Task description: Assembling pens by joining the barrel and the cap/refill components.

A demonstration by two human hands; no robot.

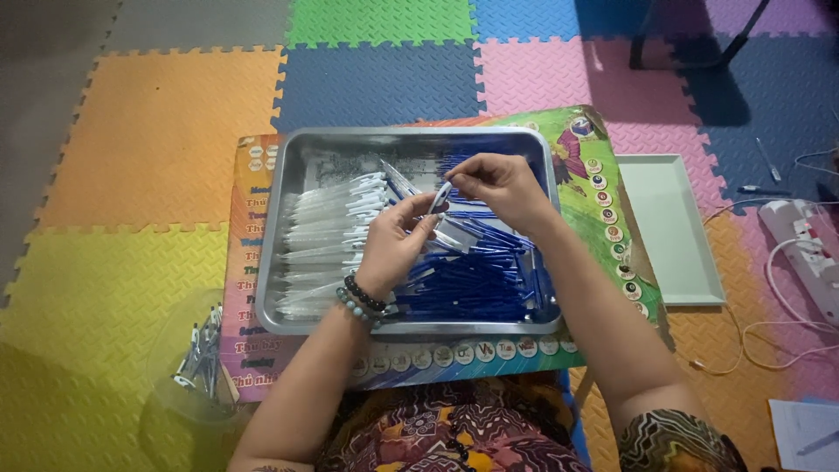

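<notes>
I am holding my left hand over the middle of a metal tray, its fingers pinched together on a small white pen part that stands tilted between my two hands. My right hand is meeting it from the other side, thumb and forefinger closed on the upper end of that same piece; whether it is a cap or a short barrel I cannot tell in this dim light. I am wearing two beaded bracelets on my left wrist.

The tray is sitting on a low board printed with a colourful chart: a column of lettering down its left edge, a bird picture at the top right corner and rows of small round badges along the right and near edges. Inside the tray, clear pen barrels with white tips are lying stacked on the left, and dark blue pen parts are piled on the right, under my hands.

A clear plastic tub with a few pen pieces is sitting on the yellow foam mat beside my left elbow. A pale green tray is lying to the right of the board, and a white power strip is lying further right.
</notes>
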